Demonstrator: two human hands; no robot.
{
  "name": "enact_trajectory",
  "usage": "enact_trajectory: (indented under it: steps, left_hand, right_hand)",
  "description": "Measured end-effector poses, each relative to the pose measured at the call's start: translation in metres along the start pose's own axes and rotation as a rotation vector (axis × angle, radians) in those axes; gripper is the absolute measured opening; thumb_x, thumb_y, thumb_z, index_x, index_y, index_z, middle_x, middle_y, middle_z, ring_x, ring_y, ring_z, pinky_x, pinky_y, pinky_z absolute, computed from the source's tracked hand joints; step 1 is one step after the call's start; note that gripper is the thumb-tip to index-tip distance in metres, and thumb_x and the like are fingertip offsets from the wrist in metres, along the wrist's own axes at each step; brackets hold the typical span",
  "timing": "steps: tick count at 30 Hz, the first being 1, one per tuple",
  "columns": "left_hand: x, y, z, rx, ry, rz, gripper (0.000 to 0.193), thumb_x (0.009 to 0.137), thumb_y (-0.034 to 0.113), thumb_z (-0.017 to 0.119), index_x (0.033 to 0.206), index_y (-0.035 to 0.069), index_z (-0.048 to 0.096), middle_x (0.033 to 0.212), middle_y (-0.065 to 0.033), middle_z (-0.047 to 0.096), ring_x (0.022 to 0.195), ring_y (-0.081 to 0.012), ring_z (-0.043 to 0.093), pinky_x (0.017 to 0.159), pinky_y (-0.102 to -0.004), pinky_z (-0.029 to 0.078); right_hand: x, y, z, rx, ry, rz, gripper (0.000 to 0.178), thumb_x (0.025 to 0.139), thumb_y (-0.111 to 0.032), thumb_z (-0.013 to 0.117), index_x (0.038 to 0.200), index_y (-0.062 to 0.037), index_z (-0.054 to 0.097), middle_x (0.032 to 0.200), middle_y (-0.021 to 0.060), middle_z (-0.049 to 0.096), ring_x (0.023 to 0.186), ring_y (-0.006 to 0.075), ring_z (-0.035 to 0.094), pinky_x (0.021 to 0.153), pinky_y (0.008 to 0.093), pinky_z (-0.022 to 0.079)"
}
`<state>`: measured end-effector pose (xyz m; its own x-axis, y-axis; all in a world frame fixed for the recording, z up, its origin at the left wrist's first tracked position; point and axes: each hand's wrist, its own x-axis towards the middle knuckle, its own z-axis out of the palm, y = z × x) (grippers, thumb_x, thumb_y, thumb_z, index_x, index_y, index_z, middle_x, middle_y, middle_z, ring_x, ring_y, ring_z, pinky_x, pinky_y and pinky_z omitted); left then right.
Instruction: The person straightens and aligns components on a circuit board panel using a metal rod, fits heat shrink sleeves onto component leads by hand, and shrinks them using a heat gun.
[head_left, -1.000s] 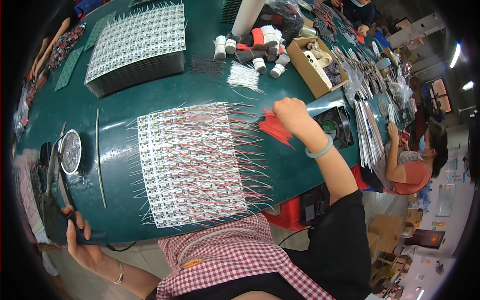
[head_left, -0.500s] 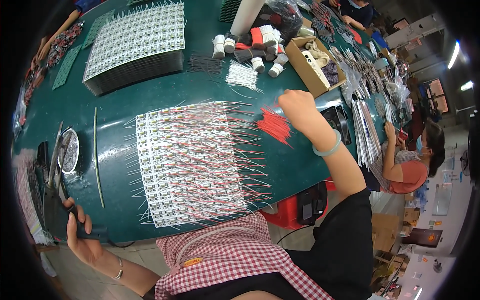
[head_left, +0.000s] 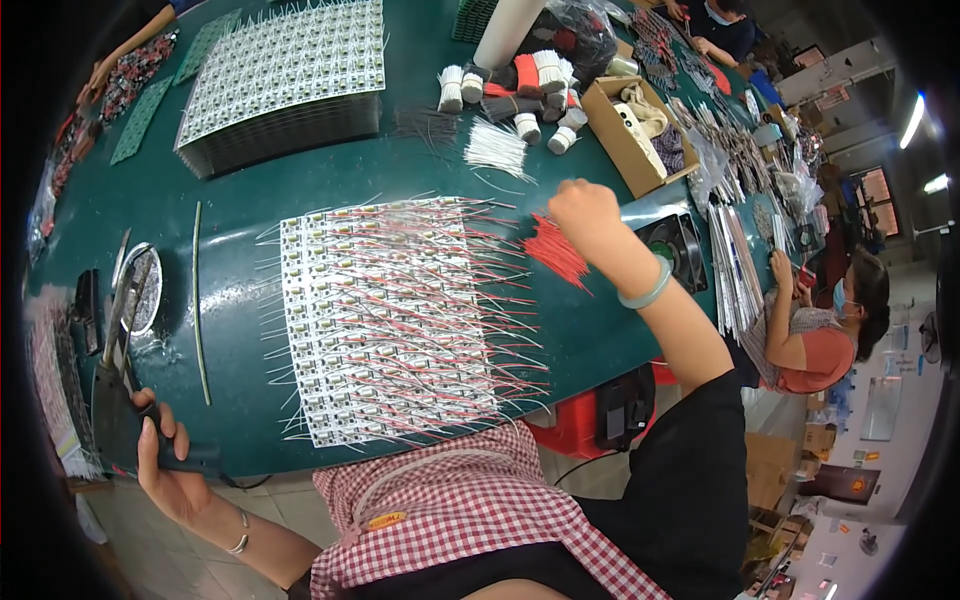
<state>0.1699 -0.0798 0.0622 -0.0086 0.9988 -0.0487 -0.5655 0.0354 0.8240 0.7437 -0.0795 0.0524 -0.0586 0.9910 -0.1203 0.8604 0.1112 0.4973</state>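
Observation:
A black pistol-grip tool [head_left: 118, 415] with long metal prongs, which looks like a soldering gun, is in my left hand [head_left: 172, 462] at the table's left edge. Its prongs reach over an oval dish [head_left: 155, 290] with shiny grey contents. My right hand [head_left: 585, 210] is closed, knuckles up, just above a pile of red wires [head_left: 557, 252]; whatever its fingers pinch is hidden. Between my hands lies a white circuit board panel [head_left: 300, 330] in many small units, with red and white wires across it and sticking out past both sides.
Behind the panel stands a tall stack of similar boards [head_left: 285, 75]. White wires [head_left: 493, 148], bundled wires and a cardboard box [head_left: 640, 180] sit at the back right, a black fan [head_left: 678, 250] nearer. A thin rod [head_left: 199, 300] lies left. Other people work around the table.
My right hand has shifted slightly left, closer over the red wires. The whole view has moved a little; my left hand still grips the tool over the dish.

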Motion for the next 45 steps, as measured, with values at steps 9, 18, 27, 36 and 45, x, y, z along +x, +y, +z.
enact_trajectory:
  steps: [9, 18, 27, 36, 45]
  left_hand:
    - [0.004, -0.008, 0.009, -0.027, -0.035, 0.002, 0.035, 0.095, -0.003, 0.053, 0.129, -0.008, 0.046, 0.126, -0.0143, 0.052, 0.084, -0.0125, 0.047, 0.057, -0.0214, 0.044]
    - [-0.004, -0.004, 0.013, -0.010, 0.073, 0.001, 0.041, 0.092, -0.005, 0.056, 0.131, -0.008, 0.045, 0.121, -0.0147, 0.055, 0.081, -0.0127, 0.048, 0.055, -0.0216, 0.044]
    - [0.003, -0.012, 0.023, -0.016, 0.097, -0.011, 0.044, 0.089, -0.006, 0.058, 0.132, -0.005, 0.046, 0.121, -0.0149, 0.056, 0.080, -0.0135, 0.048, 0.054, -0.0218, 0.043]
    - [0.009, -0.023, 0.059, 0.153, 0.165, 0.032, 0.050, 0.082, -0.004, 0.065, 0.130, -0.006, 0.050, 0.110, -0.0160, 0.063, 0.068, -0.0138, 0.053, 0.044, -0.0212, 0.042]
    - [0.019, -0.060, 0.115, 0.397, 0.207, -0.082, 0.042, 0.078, -0.007, 0.074, 0.119, -0.004, 0.064, 0.103, -0.0118, 0.071, 0.062, -0.0084, 0.056, 0.050, -0.0212, 0.043]
  right_hand:
    - [0.008, -0.010, 0.002, -0.169, -0.183, -0.083, 0.010, 0.073, -0.010, 0.075, 0.082, -0.0136, 0.076, 0.089, 0.0074, 0.070, 0.088, 0.0236, 0.069, 0.069, 0.0324, 0.053]
    - [0.006, 0.000, -0.012, -0.065, -0.154, -0.026, 0.009, 0.076, -0.010, 0.070, 0.083, -0.0090, 0.076, 0.089, 0.0093, 0.070, 0.089, 0.0248, 0.070, 0.070, 0.0354, 0.058]
    - [0.031, -0.005, 0.019, -0.211, -0.010, -0.011, 0.006, 0.073, -0.011, 0.070, 0.075, -0.0078, 0.074, 0.084, 0.0087, 0.068, 0.083, 0.0228, 0.068, 0.062, 0.0345, 0.058]
    - [0.047, -0.022, -0.047, 0.261, 0.291, -0.038, 0.013, 0.079, 0.000, 0.063, 0.085, -0.0055, 0.073, 0.093, 0.0083, 0.065, 0.086, 0.0261, 0.066, 0.069, 0.0358, 0.055]
    - [0.120, -0.159, -0.081, 1.000, 0.637, -0.304, 0.021, 0.075, 0.004, 0.071, 0.094, -0.0071, 0.074, 0.087, 0.0066, 0.065, 0.078, 0.0257, 0.062, 0.068, 0.0365, 0.052]
